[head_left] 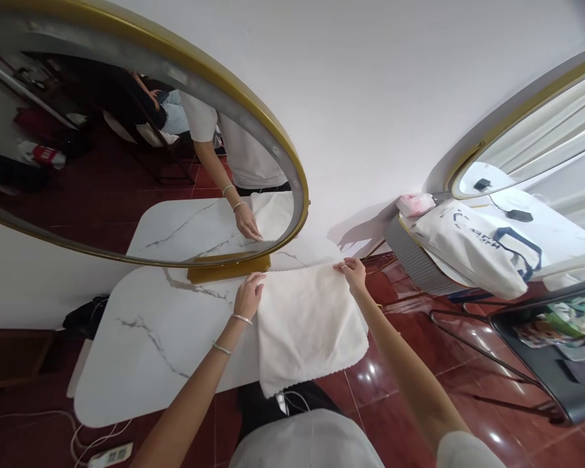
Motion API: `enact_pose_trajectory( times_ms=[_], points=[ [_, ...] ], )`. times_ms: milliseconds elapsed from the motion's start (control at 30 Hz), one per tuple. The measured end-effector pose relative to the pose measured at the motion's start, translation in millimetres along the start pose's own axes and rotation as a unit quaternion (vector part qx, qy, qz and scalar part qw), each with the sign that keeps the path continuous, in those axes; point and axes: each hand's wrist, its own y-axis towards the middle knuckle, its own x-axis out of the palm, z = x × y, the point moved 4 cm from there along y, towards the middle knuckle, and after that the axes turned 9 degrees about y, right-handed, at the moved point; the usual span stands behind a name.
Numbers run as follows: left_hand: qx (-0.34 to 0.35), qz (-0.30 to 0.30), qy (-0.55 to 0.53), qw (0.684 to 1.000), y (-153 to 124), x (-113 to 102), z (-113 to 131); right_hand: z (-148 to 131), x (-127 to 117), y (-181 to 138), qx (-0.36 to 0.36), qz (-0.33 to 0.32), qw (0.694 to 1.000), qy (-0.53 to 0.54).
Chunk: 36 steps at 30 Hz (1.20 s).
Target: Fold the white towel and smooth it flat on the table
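A white cloth (pixel 312 325) with a scalloped edge lies over the right end of the white marbled table (pixel 141 351), its near edge hanging past the front. At the cloth's far left corner, my left hand (pixel 248 294) has its fingers closed on the edge. My right hand (pixel 353 273) pinches the far right corner between thumb and fingers. Between the two hands the far edge runs nearly straight, and soft creases show lower down.
A gold-framed round mirror (pixel 299 188) stands on a gold base (pixel 229 268) behind the table. To the right are a white tote bag (pixel 472 244), a pink tissue pack (pixel 416 204) and a black chair (pixel 531 357). A power strip (pixel 111 455) with cables lies on the floor.
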Motion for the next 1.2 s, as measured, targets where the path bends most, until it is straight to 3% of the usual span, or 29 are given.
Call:
enact_pose_trajectory(
  times_ms=[300, 400, 467, 533, 600, 633, 700, 800, 1033, 1100, 1200],
  points=[
    [0.028, 0.164, 0.086, 0.982, -15.9, 23.3, 16.8, 11.5, 24.1, -9.0, -0.073, -0.002, 0.997, -0.007],
    [0.037, 0.169, 0.137, 0.975, -30.4, 39.0, 28.9, 13.4, 31.9, -29.7, -0.119, -0.050, 0.988, -0.079],
    [0.053, 0.127, 0.161, 0.977, -38.7, 55.6, 37.3, 20.5, 40.7, -54.7, -0.187, -0.132, 0.945, -0.235],
    [0.038, 0.100, 0.177, 0.978, -39.8, 70.1, 41.3, 35.9, 50.5, -79.6, -0.235, -0.211, 0.856, -0.409],
    [0.002, 0.102, 0.185, 0.977, -31.3, 78.2, 41.3, 51.4, 58.2, -92.7, -0.245, -0.240, 0.784, -0.517],
    [-0.011, 0.108, 0.184, 0.977, -24.0, 80.0, 40.8, 56.6, 62.2, -93.8, -0.246, -0.238, 0.763, -0.549],
    [-0.023, 0.115, 0.178, 0.977, -4.8, 80.5, 39.4, 61.2, 72.6, -87.0, -0.251, -0.224, 0.740, -0.582],
    [-0.049, 0.107, 0.177, 0.977, 31.7, 77.5, 35.1, 59.5, 94.1, -64.2, -0.257, -0.218, 0.731, -0.594],
    [-0.063, -0.001, 0.184, 0.981, 127.5, 85.7, 25.8, 39.9, 132.2, 17.4, -0.223, -0.205, 0.753, -0.584],
    [-0.061, -0.016, 0.178, 0.982, 132.8, 89.1, 25.5, 34.0, 132.0, 39.6, -0.223, -0.193, 0.754, -0.587],
    [-0.020, 0.003, 0.173, 0.985, 103.3, 89.9, 33.5, 31.7, 123.3, 49.9, -0.242, -0.188, 0.744, -0.594]
  ],
)
